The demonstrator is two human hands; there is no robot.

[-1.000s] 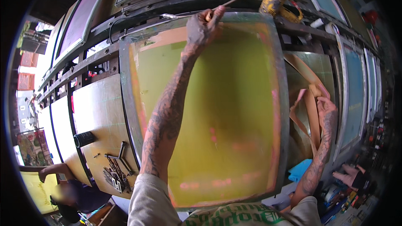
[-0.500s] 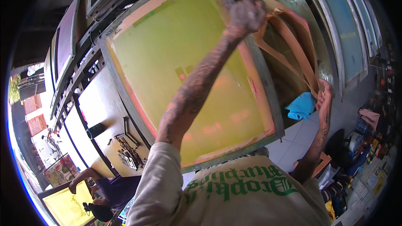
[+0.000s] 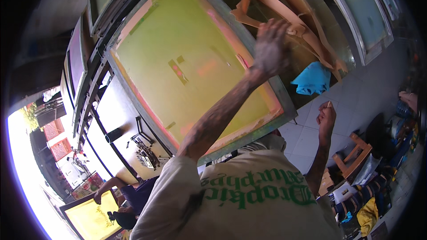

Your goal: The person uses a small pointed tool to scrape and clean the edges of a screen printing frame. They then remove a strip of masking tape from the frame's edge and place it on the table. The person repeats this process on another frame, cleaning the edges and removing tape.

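A silk-screen frame (image 3: 284, 95) with yellow-green mesh and tape along its inner borders lies in front of me. My left hand (image 3: 272, 51) is over its right edge, fingers stretched out and slightly blurred, with nothing seen in them. Just beyond that hand, loose curled strips of brown tape (image 3: 284, 6) lie on a dark glossy surface. My right hand (image 3: 327, 116), held lower at the right, has its fingers closed; a thin whitish stick (image 3: 329, 104) shows at the fingertips. A crumpled blue cloth (image 3: 312, 79) sits between the two hands, touched by neither.
More framed screens (image 3: 356, 13) stand at the far right and far left. Tools (image 3: 147, 153) lie on a pale table to the left. Another person (image 3: 142, 195) works at a yellow screen (image 3: 89, 218) lower left. A wooden piece (image 3: 353, 158) and clutter cover the floor at right.
My left hand has come down and its fingers have opened out. My right hand has left the end of the brown strips and drawn back toward me. The view has shifted.
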